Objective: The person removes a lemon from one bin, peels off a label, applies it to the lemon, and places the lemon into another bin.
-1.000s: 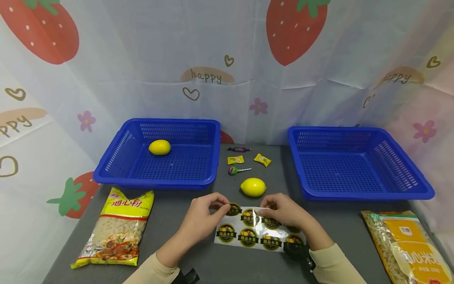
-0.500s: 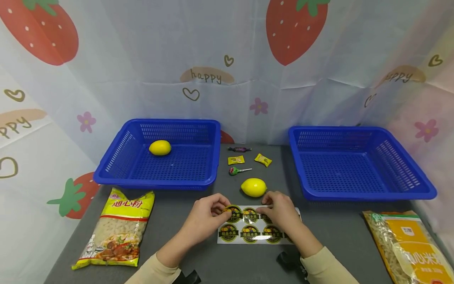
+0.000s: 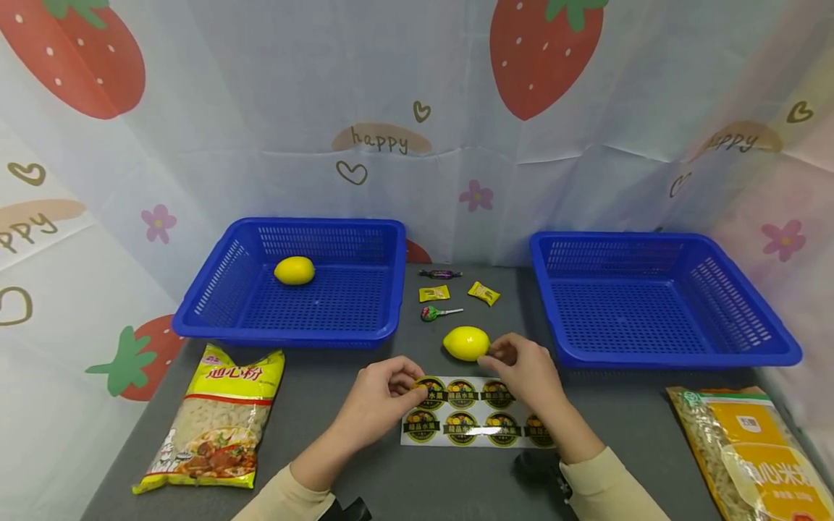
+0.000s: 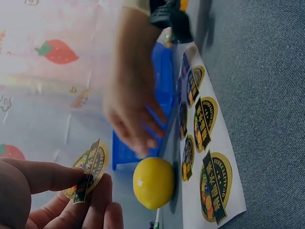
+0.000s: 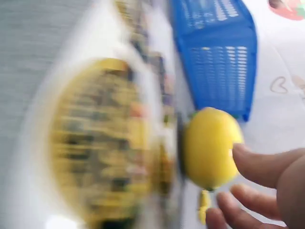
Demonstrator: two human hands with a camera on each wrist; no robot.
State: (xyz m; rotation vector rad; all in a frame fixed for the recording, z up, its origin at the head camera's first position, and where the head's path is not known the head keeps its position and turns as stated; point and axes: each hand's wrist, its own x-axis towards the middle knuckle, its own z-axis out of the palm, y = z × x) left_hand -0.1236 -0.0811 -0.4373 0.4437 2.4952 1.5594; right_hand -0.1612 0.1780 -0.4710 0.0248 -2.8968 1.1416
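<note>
A sticker sheet [image 3: 478, 433] with round fruit labels lies flat on the grey table in front of me. My left hand [image 3: 412, 387] pinches one peeled round sticker [image 4: 88, 168] between thumb and fingers, just off the sheet's left end. A yellow lemon [image 3: 465, 343] sits on the table behind the sheet. My right hand [image 3: 499, 354] hovers beside the lemon's right side with fingers relaxed and apart, holding nothing; the right wrist view shows its fingertips [image 5: 259, 164] close to the lemon [image 5: 209, 147]. The sheet [image 5: 105, 143] is blurred there.
A blue basket [image 3: 215, 304] at back left holds a second lemon [image 3: 295, 270]. Another blue basket [image 3: 756, 347] stands at back right. Small candies [image 3: 483, 292] and a lollipop [image 3: 436, 312] lie between them. Pasta bags rest at front left [image 3: 218, 420] and front right [image 3: 749, 452].
My right hand has let go of the sticker sheet and moved up to the lemon. The sheet, lifted and curled a second ago, now lies flat. My left hand still pinches its sticker.
</note>
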